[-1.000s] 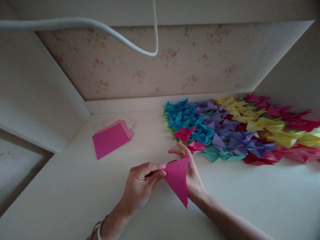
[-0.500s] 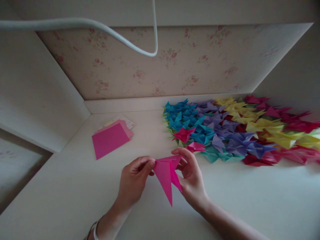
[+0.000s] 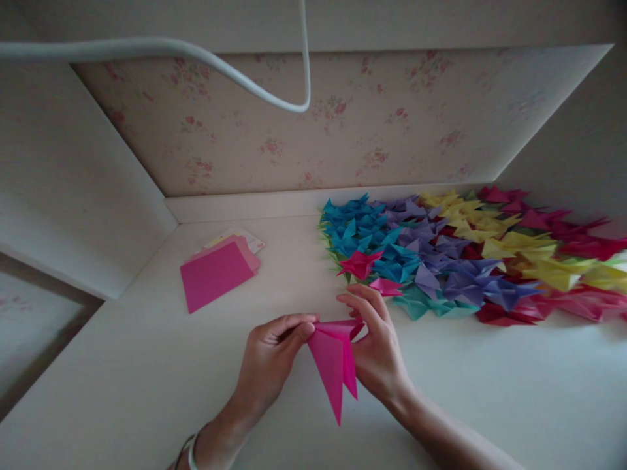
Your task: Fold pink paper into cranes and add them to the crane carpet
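Between my two hands is a pink sheet of origami paper (image 3: 329, 362), partly folded, its layers spread apart and two points hanging down. My left hand (image 3: 275, 352) pinches its upper left corner between thumb and fingers. On the other side, my right hand (image 3: 376, 343) grips the upper right part with thumb and fingers; some fingertips are hidden behind the paper. Just beyond my right hand lie folded pink paper pieces (image 3: 361, 264) at the edge of a large spread of folded paper cranes or similar shapes (image 3: 475, 281) in several colours.
A small stack of paper squares (image 3: 218, 277), magenta on top, lies at the left on the white table (image 3: 147, 378). A white cable (image 3: 245, 79) hangs across the upper view. Floral wallpaper (image 3: 294, 143) and a side panel (image 3: 73, 176) bound the table.
The pink paper was a flat triangle; its layers have since opened and it has turned. My right hand went from lying behind it with fingers extended to gripping its right part.
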The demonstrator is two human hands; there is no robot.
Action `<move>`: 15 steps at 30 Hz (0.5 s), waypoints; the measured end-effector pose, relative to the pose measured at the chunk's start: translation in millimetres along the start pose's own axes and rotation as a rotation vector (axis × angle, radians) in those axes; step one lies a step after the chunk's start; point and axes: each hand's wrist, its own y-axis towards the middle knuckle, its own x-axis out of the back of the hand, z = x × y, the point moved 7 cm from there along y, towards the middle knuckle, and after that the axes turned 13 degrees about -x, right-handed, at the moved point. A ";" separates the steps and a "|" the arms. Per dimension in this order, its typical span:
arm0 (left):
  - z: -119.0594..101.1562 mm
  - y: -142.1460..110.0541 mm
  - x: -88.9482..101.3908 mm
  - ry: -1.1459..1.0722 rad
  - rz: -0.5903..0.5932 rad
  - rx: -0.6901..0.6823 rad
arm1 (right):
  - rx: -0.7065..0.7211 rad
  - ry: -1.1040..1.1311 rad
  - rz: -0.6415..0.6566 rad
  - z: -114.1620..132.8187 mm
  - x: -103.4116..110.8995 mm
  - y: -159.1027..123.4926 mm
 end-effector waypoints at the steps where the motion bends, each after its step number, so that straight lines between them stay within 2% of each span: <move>1: -2.3 0.7 1.8 0.013 -0.006 -0.021 | 0.041 -0.027 -0.006 3.9 0.9 -1.2; 4: -7.7 1.0 3.0 0.034 0.003 -0.087 | 0.138 -0.077 -0.017 11.3 1.3 -6.3; 7: -7.5 -0.5 -2.5 0.033 0.060 -0.109 | 0.167 -0.118 0.025 11.8 -2.0 -8.2; 11: -0.7 -1.9 -10.4 -0.054 0.129 -0.043 | 0.053 -0.057 0.147 5.0 -6.8 -2.3; 15: 3.8 -1.8 -10.5 -0.125 0.130 0.030 | -0.015 0.007 0.190 5.1 -7.1 0.8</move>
